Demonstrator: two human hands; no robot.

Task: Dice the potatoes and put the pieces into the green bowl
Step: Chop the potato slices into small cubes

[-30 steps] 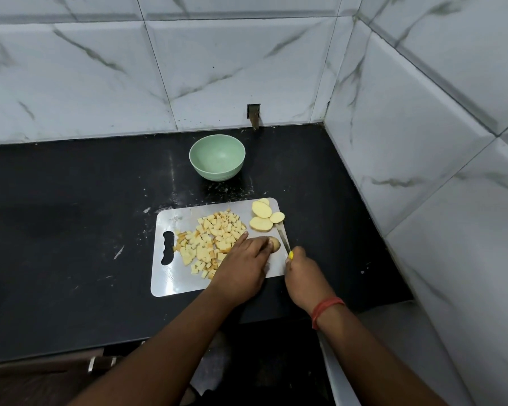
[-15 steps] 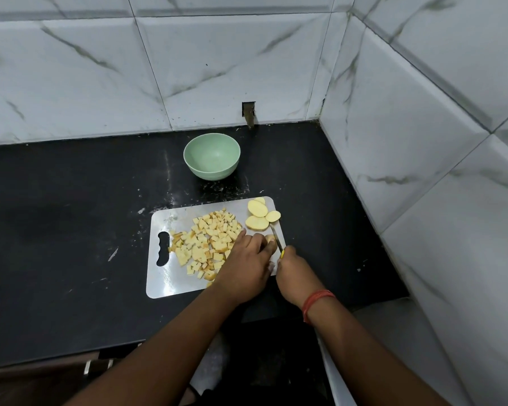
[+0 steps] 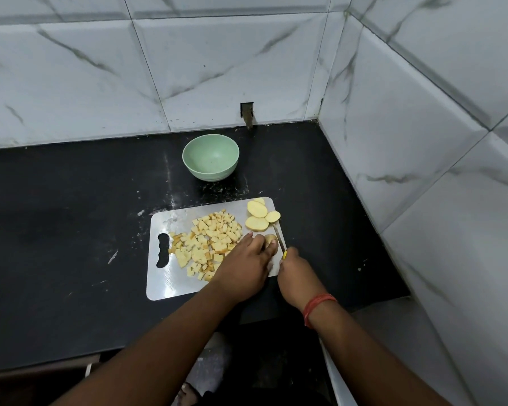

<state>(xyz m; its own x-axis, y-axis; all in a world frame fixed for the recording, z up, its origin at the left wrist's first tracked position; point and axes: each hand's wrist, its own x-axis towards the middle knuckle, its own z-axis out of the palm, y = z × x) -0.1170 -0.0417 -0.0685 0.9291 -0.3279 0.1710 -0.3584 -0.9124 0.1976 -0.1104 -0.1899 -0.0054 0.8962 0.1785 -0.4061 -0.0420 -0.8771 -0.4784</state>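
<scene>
A steel cutting board (image 3: 170, 288) lies on the black counter. Several diced potato pieces (image 3: 208, 244) are heaped in its middle. Three potato slices (image 3: 258, 218) lie at its far right corner. My left hand (image 3: 247, 265) holds down a potato end piece (image 3: 269, 239) with its fingertips. My right hand (image 3: 298, 273) grips a knife (image 3: 279, 240) with a yellow handle, its blade set just right of that piece. The green bowl (image 3: 211, 156) stands beyond the board, with nothing in it.
The black counter (image 3: 71, 215) runs far to the left. White marble tile walls close the back and right sides. A small wall cutout (image 3: 247, 114) sits behind the bowl. The counter's front edge is just below the board.
The view shifted slightly. The knife stays by the end piece, with its blade moved a little along the piece's right side. My left hand keeps holding the piece.
</scene>
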